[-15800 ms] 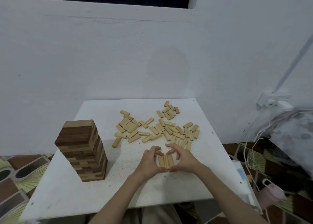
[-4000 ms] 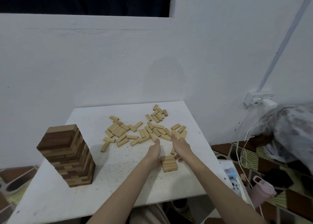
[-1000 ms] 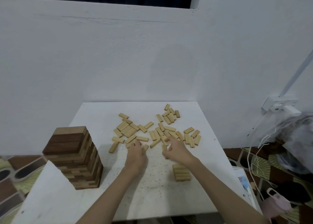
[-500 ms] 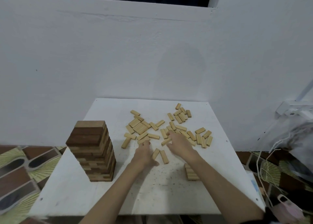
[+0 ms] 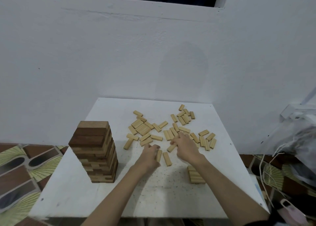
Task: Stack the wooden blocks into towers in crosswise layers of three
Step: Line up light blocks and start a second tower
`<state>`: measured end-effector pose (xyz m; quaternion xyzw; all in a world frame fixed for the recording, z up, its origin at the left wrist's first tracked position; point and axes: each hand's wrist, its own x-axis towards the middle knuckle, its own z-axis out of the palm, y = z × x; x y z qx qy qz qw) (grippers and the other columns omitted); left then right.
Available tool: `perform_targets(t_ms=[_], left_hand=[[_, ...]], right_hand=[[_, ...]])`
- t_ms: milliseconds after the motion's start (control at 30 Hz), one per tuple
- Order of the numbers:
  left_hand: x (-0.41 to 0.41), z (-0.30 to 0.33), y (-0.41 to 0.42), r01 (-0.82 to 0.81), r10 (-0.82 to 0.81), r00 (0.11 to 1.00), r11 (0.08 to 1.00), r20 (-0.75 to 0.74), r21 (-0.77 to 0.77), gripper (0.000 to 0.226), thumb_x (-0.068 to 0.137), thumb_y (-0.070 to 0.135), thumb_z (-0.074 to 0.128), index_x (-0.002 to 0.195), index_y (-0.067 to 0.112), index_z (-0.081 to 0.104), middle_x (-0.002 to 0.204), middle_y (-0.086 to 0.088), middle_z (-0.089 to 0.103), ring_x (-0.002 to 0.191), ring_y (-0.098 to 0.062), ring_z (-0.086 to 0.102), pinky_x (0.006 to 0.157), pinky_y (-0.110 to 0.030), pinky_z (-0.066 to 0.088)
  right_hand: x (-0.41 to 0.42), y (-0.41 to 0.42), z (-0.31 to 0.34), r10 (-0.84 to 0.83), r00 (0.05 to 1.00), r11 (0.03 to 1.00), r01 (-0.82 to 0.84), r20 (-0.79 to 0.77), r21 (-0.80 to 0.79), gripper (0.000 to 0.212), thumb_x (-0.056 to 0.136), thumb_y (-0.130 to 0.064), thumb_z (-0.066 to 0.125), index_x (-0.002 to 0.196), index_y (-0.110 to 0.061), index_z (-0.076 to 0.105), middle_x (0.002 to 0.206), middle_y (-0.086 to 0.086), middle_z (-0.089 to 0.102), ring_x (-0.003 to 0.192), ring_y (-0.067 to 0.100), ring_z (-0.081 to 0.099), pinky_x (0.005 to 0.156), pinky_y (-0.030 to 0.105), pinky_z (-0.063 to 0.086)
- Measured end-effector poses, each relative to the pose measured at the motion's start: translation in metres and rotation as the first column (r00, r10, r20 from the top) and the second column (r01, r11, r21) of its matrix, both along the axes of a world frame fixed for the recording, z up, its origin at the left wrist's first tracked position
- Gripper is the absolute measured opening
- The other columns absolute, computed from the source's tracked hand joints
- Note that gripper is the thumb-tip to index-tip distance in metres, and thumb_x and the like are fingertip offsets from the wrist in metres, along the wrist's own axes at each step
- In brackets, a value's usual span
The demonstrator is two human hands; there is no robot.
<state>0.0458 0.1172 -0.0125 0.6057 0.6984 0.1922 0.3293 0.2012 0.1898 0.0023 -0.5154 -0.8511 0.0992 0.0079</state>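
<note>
Several loose pale wooden blocks point(image 5: 172, 128) lie scattered over the far half of the white table point(image 5: 82, 196). My left hand point(image 5: 149, 155) has its fingers curled and grips one pale block point(image 5: 159, 156) at its right side. My right hand point(image 5: 187, 147) reaches into the pile's near edge and pinches another block point(image 5: 171, 148) under its fingertips. A third block point(image 5: 166, 159) lies flat between the hands. A short pale tower point(image 5: 196, 176) stands near the right, partly hidden by my right forearm. A tall tower of dark and light blocks point(image 5: 95, 150) stands at the left.
The table is pushed against a white wall. A socket with white cables point(image 5: 294, 112) and a plastic bag point(image 5: 301, 148) are at the right, and patterned floor tiles point(image 5: 18, 167) show at the left. A pink item point(image 5: 290, 212) lies by the table's near right corner.
Both hands have drawn blocks out of the pile toward me; two blocks now lie apart from it between my hands. The camera view shifted, and the short tower has stayed in place.
</note>
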Motion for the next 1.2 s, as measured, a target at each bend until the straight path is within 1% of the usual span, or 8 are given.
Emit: perform_targets(t_ms=[100,233,400,500,600,700,1000,1200], left_hand=[[0.001,0.001,0.002,-0.006,0.006,1.0,1.0,-0.002,-0.018,0.064,0.08,0.01,0.072,0.136,0.012,0.041,0.132,-0.008,0.032,0.117,-0.025,0.045,0.095,-0.031,0.041],[-0.001,-0.001,0.001,-0.016,0.017,1.0,0.999,0.017,-0.037,0.062,0.075,0.013,0.077,0.129,0.011,0.046,0.127,-0.006,0.034,0.113,-0.024,0.048,0.096,-0.036,0.044],[-0.001,-0.004,-0.002,-0.004,0.005,1.0,1.0,0.029,-0.029,0.063,0.075,0.015,0.077,0.13,0.014,0.047,0.125,-0.005,0.036,0.108,-0.023,0.051,0.095,-0.035,0.045],[0.001,-0.006,-0.003,-0.016,0.016,1.0,1.0,0.02,0.002,0.061,0.076,0.017,0.077,0.129,0.016,0.047,0.118,-0.001,0.042,0.101,-0.016,0.048,0.091,-0.031,0.045],[0.002,-0.008,-0.004,-0.017,0.016,0.999,1.0,0.041,0.005,0.062,0.073,0.015,0.078,0.128,0.015,0.048,0.106,-0.001,0.049,0.092,-0.015,0.049,0.086,-0.03,0.047],[0.004,-0.009,-0.003,-0.017,0.017,0.999,1.0,0.035,0.007,0.063,0.073,0.017,0.079,0.128,0.016,0.049,0.1,0.0,0.051,0.089,-0.015,0.051,0.082,-0.028,0.047],[0.009,-0.008,0.003,-0.02,0.02,1.0,1.0,0.001,0.013,0.064,0.071,0.019,0.079,0.128,0.018,0.049,0.101,0.001,0.057,0.091,-0.015,0.056,0.078,-0.027,0.048],[0.007,-0.003,0.009,0.045,-0.044,0.996,0.999,-0.08,0.014,0.081,0.065,0.03,0.084,0.133,0.021,0.041,0.104,0.006,0.044,0.103,-0.014,0.046,0.086,-0.028,0.044]], right_hand=[[0.002,-0.002,0.001,0.043,0.994,0.999,-0.043,0.099,0.002,0.043,0.091,-0.004,0.052,0.13,-0.024,0.055,0.127,0.007,0.043,0.119,0.026,0.039,0.09,0.032,0.039],[0.002,-0.004,0.004,-0.049,0.969,0.997,0.033,0.243,0.069,0.022,0.093,-0.026,0.058,0.112,-0.014,0.06,0.125,0.008,0.047,0.117,0.027,0.043,0.091,0.034,0.042],[0.001,-0.013,0.007,-0.181,0.968,0.98,0.193,0.175,-0.055,0.038,0.084,-0.042,0.06,0.06,-0.017,0.045,0.067,-0.002,0.053,0.078,0.018,0.062,0.062,0.025,0.042],[0.001,-0.018,0.01,-0.211,0.975,0.962,0.219,0.068,-0.163,0.037,0.086,-0.052,0.058,0.074,-0.017,0.053,0.075,-0.001,0.058,0.07,0.015,0.058,0.061,0.027,0.043],[0.005,-0.018,0.016,-0.227,0.974,0.953,0.228,0.029,-0.199,0.035,0.091,-0.031,0.058,0.119,-0.011,0.054,0.117,0.004,0.06,0.106,0.021,0.059,0.083,0.032,0.047],[0.005,-0.021,0.012,-0.242,0.97,0.935,0.236,0.01,-0.266,0.043,0.088,-0.013,0.059,0.13,-0.015,0.05,0.133,0.003,0.052,0.121,0.021,0.051,0.1,0.035,0.041],[0.003,-0.028,0.004,-0.315,0.939,0.909,0.256,-0.139,-0.329,0.043,0.088,-0.013,0.062,0.129,-0.018,0.051,0.127,0.004,0.054,0.101,0.02,0.061,0.089,0.034,0.05],[0.012,-0.022,0.015,-0.251,0.959,0.918,0.192,-0.132,-0.348,0.062,0.08,-0.015,0.074,0.135,-0.019,0.047,0.117,0.002,0.059,0.1,0.017,0.058,0.081,0.028,0.047]])
